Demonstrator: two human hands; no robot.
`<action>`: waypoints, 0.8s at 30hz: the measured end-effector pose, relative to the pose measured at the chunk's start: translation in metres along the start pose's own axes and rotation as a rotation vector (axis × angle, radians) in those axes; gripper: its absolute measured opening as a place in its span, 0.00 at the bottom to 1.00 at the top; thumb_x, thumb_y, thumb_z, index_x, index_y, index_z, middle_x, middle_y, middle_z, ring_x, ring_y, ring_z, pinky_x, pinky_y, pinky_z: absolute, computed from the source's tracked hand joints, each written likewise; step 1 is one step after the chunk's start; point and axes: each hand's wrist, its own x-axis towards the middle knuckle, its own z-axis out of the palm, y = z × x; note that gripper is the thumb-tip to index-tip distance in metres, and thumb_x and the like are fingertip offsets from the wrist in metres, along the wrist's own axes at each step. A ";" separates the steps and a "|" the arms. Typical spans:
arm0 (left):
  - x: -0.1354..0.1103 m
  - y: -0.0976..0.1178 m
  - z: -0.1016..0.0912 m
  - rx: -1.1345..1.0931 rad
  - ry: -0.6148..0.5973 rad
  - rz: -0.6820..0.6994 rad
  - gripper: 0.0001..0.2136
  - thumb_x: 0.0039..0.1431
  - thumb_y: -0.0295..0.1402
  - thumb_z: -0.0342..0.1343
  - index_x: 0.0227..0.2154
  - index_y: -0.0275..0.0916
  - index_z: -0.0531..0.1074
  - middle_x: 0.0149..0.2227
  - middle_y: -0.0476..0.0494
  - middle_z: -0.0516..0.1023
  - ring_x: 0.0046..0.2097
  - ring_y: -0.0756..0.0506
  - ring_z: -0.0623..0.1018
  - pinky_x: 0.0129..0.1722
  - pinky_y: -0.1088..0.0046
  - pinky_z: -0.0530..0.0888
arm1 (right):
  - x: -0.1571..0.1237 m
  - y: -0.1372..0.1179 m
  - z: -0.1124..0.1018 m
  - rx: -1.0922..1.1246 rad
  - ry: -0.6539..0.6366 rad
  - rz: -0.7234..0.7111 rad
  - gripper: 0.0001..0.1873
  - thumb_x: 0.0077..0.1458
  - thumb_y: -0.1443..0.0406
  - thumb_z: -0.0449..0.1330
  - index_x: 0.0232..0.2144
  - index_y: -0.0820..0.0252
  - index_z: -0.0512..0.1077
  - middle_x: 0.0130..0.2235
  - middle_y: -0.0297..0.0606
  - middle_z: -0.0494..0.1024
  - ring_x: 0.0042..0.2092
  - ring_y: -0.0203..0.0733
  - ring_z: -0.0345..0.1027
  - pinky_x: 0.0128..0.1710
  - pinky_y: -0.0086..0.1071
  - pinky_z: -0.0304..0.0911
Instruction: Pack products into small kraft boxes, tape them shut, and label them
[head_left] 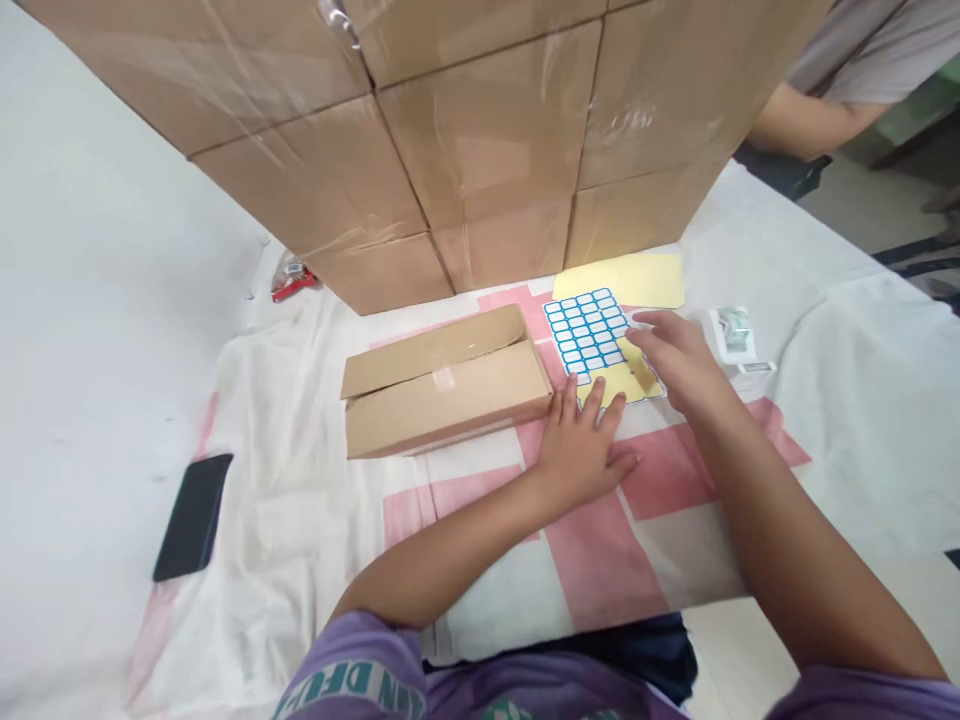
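Note:
A sheet of blue-bordered blank labels (586, 326) lies on the cloth, its lower right part bare yellow backing. My left hand (581, 445) rests with spread fingers on the sheet's lower left edge. Over the sheet's right side hovers my right hand (670, 355), thumb and forefinger brought close at the label edge; whether a label is between them I cannot make out. Just left of the sheet is a closed cardboard box (450, 385), its top flaps held by a small piece of clear tape.
A wall of stacked cardboard cartons (480, 150) stands behind. Yellow paper (630, 280) lies beyond the sheet, a small white box (736, 340) to the right. A black phone (193, 517) and a red packet (293, 277) are at left. Another person's arm (802, 122) shows at upper right.

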 end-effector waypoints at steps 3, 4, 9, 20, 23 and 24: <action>-0.001 0.000 -0.003 -0.021 -0.015 -0.019 0.38 0.67 0.54 0.50 0.72 0.39 0.53 0.76 0.36 0.49 0.76 0.23 0.45 0.71 0.38 0.55 | -0.002 -0.010 -0.005 0.124 -0.014 0.114 0.12 0.47 0.59 0.67 0.36 0.52 0.75 0.48 0.41 0.80 0.45 0.49 0.75 0.35 0.38 0.70; -0.001 0.000 -0.003 -0.031 -0.012 -0.026 0.38 0.67 0.54 0.51 0.73 0.40 0.52 0.77 0.36 0.49 0.76 0.23 0.45 0.71 0.38 0.56 | -0.002 -0.012 -0.007 0.147 -0.021 0.157 0.12 0.47 0.59 0.67 0.36 0.53 0.75 0.46 0.41 0.80 0.41 0.46 0.75 0.31 0.36 0.67; -0.001 -0.002 -0.007 -0.117 0.027 -0.072 0.39 0.66 0.47 0.55 0.74 0.42 0.46 0.77 0.34 0.43 0.77 0.25 0.44 0.70 0.39 0.57 | -0.004 -0.015 -0.013 0.192 -0.054 0.222 0.23 0.44 0.66 0.67 0.46 0.53 0.73 0.32 0.33 0.78 0.30 0.41 0.71 0.29 0.33 0.64; 0.008 0.000 -0.032 -0.512 0.490 -0.143 0.32 0.63 0.43 0.60 0.66 0.43 0.56 0.64 0.31 0.62 0.68 0.35 0.65 0.67 0.50 0.65 | -0.023 -0.019 -0.019 0.047 -0.643 -0.053 0.14 0.59 0.58 0.65 0.46 0.54 0.73 0.32 0.34 0.80 0.32 0.41 0.72 0.31 0.32 0.66; 0.013 -0.004 -0.040 -0.579 0.568 -0.204 0.26 0.61 0.40 0.62 0.59 0.43 0.62 0.55 0.36 0.68 0.60 0.38 0.71 0.61 0.54 0.71 | -0.033 -0.024 -0.021 -0.019 -0.721 -0.202 0.21 0.63 0.60 0.61 0.56 0.49 0.64 0.35 0.32 0.79 0.34 0.41 0.72 0.35 0.32 0.67; 0.015 -0.005 -0.041 -0.588 0.577 -0.204 0.23 0.61 0.38 0.63 0.57 0.42 0.64 0.53 0.37 0.69 0.58 0.39 0.72 0.58 0.56 0.73 | -0.035 -0.025 -0.021 -0.059 -0.736 -0.247 0.21 0.64 0.62 0.60 0.58 0.49 0.62 0.35 0.32 0.79 0.35 0.41 0.72 0.37 0.33 0.67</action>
